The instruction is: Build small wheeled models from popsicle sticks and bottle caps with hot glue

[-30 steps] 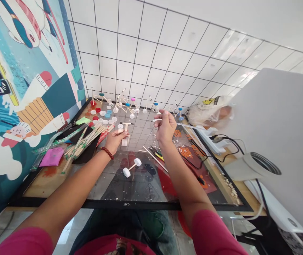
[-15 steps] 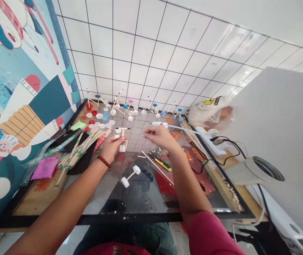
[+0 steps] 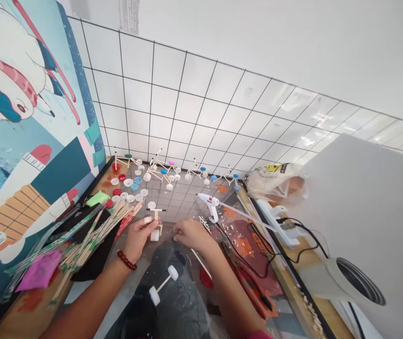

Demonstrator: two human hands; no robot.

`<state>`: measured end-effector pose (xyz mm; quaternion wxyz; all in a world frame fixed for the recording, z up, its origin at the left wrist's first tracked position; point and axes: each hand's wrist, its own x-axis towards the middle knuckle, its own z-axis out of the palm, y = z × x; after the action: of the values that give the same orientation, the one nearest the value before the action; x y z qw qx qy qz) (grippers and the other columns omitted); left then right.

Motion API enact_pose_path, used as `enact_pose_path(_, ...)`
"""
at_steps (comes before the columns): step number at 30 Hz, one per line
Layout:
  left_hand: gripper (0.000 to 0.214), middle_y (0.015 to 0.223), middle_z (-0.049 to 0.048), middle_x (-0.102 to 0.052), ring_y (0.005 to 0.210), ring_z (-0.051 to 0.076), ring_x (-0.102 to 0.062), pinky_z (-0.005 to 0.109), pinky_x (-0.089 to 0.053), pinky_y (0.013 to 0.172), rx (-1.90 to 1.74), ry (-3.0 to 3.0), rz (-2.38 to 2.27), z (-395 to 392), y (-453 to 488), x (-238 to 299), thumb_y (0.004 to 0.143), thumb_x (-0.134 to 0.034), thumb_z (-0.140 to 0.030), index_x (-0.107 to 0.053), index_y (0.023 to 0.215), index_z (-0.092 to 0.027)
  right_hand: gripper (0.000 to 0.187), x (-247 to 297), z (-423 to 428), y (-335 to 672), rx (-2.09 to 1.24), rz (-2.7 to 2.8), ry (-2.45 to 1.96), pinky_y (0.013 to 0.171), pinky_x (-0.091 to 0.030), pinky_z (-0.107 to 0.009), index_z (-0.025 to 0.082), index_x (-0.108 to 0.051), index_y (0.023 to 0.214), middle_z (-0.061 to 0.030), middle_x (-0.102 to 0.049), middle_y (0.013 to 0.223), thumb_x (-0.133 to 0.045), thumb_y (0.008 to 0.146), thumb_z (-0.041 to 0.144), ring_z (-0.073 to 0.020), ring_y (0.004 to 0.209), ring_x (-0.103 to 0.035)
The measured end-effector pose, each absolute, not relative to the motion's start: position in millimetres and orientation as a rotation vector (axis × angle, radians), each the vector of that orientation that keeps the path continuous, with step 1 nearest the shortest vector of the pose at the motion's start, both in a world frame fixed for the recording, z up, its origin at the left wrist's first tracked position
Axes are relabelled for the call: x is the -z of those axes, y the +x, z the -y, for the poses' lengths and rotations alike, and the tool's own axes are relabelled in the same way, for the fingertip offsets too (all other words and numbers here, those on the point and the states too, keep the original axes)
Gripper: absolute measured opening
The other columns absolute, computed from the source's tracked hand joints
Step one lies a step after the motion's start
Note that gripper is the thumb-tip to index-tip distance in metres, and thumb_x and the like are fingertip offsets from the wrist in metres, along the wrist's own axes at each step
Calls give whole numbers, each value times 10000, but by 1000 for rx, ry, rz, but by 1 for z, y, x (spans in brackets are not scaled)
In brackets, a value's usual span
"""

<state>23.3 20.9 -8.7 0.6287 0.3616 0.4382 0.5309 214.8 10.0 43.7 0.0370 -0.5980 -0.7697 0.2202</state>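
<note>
My left hand pinches a small wooden stick frame with a dark-tipped crossbar. A white bottle cap sits at the frame's lower end. My right hand hovers low over the table, a short gap to the right of the frame. Its fingers are pressed together, and whatever they hold is hidden. A wooden stick lies partly under that hand. Nearer to me, two white caps joined by a stick axle lie on the glass top.
A white glue gun rests at the right with its cord. Loose sticks and a pink packet are at the left. Bottle caps and several finished stick models line the back. A power strip runs along the right.
The view has tilted upward. My right hand has come down and left, nearer the table and the stick. My left hand keeps its hold on the stick frame.
</note>
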Motion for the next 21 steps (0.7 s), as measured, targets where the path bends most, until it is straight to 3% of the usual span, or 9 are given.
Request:
enact_pose_path(2, 270, 818, 54, -770, 753, 213, -706, 319, -564, 705, -1201, 826, -1013, -21, 21, 8, 589, -849, -396, -787, 781, -217, 83, -41, -14, 217, -816, 2026, -1616, 648, -397, -267, 223, -713, 791, -20, -688, 745, -695, 757, 296, -165, 717, -606)
enact_pose_path(6, 250, 783, 58, -754, 714, 202, -675, 313, -539, 653, -1156, 796, -958, -17, 15, -2, 597, -848, -365, -783, 775, -202, 361, -39, -29, 217, -1169, 910, -1003, 490, -343, -247, 222, -560, 656, 35, -490, 576, -582, 825, 541, -103, 467, -382)
enact_pose_path(9, 193, 723, 56, -706, 609, 175, -610, 304, -483, 553, -1011, 794, -738, -8, 25, -19, 647, -811, -367, -758, 708, -192, 311, -40, -41, 214, -1259, 391, -697, 468, -335, -242, 229, -524, 667, 53, -402, 582, -552, 863, 469, -99, 453, -304)
enact_pose_path(14, 263, 719, 94, -691, 596, 189, -618, 347, -492, 603, -689, 816, -447, -8, 75, -36, 643, -807, -406, -735, 683, -157, 205, -38, -48, 198, -1446, 119, -638, 490, -373, -246, 225, -553, 721, 35, -454, 637, -517, 896, 327, -102, 489, -356)
enact_pose_path(17, 277, 727, 56, -696, 544, 156, -598, 312, -477, 550, -785, 664, -512, -31, 91, -35, 548, -864, -351, -718, 704, -174, 226, -42, -49, 200, -1483, 87, -561, 498, -380, -235, 222, -557, 725, 32, -469, 645, -471, 924, 283, -96, 499, -372)
enact_pose_path(21, 247, 780, 38, -688, 829, 215, -669, 324, -539, 673, -972, 576, -417, -46, 84, -34, 554, -863, -356, -701, 669, -211, 238, -67, -62, 227, -1276, 204, -405, 515, -405, -215, 235, -583, 788, 40, -468, 660, -427, 957, 296, -89, 505, -376)
